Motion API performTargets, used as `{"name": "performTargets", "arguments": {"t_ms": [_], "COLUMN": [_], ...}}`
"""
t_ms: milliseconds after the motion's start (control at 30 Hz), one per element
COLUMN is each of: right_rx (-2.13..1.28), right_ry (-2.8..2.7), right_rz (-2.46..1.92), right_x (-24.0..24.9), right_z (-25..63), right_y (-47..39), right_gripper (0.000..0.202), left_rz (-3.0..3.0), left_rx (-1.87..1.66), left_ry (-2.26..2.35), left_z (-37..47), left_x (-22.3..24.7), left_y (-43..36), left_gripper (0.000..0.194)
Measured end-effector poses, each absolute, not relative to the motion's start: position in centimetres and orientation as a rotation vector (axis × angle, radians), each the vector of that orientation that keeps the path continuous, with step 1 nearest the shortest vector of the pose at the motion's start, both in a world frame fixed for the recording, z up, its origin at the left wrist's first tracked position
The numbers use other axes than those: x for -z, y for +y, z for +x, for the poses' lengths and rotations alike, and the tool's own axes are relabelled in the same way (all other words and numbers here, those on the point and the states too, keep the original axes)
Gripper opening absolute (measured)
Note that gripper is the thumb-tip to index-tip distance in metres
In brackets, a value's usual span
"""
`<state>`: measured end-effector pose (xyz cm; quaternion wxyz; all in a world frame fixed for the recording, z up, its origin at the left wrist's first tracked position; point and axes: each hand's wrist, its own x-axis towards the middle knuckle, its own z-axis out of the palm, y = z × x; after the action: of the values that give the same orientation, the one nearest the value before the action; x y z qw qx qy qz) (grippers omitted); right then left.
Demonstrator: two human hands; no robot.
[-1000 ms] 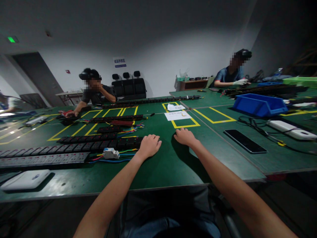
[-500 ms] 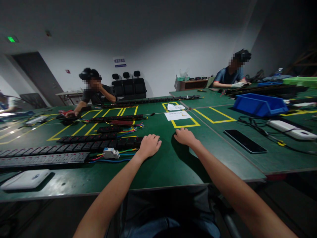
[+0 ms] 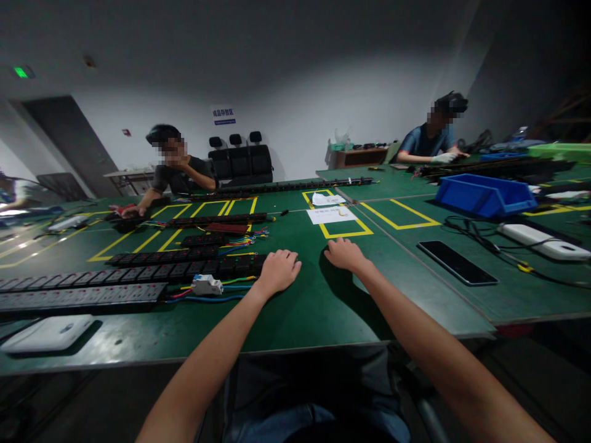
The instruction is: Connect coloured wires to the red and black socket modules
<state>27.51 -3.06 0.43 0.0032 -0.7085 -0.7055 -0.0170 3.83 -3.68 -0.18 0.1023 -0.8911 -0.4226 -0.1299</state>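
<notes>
My left hand (image 3: pixel 279 272) rests palm down on the green tabletop (image 3: pixel 307 301), its fingers loosely curled with no object showing in them. It lies right against the end of a long black socket strip (image 3: pixel 240 266); whether it touches the strip is hard to tell. Also resting on the table, my right hand (image 3: pixel 345 253) has its fingers folded in, and nothing shows in its grasp. Beside the left wrist lies a white circuit breaker (image 3: pixel 206 285) with red, blue and yellow-green wires. A white paper sheet (image 3: pixel 331 215) lies beyond my hands.
Several socket strips (image 3: pixel 83 296) fill the left side. On the right are a black phone (image 3: pixel 457 263), a blue bin (image 3: pixel 484 195), cables and a white device (image 3: pixel 545 241). Another white device (image 3: pixel 48 334) lies front left. Co-workers (image 3: pixel 184 172) sit across the table.
Both my hands have stayed where they were. The co-worker across on the left has shifted their head slightly.
</notes>
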Motion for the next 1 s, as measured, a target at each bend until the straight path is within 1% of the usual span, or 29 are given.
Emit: {"name": "performTargets", "arguments": {"t_ms": [533,1000], "right_rx": [-0.006,0.038], "right_ry": [-2.205,-2.207], "right_rz": [-2.218,-2.231], "right_x": [-0.65,-0.45], "right_z": [27.48,27.46], "right_y": [-3.18,-3.06], "right_gripper": [0.043,0.045], "left_rz": [-2.651,-2.64], "left_rx": [0.385,0.38], "left_ry": [-1.265,-1.262], "left_z": [3.79,3.81], "left_x": [-0.18,0.12], "left_y": [-3.91,-3.69], "left_gripper": [0.037,0.036]}}
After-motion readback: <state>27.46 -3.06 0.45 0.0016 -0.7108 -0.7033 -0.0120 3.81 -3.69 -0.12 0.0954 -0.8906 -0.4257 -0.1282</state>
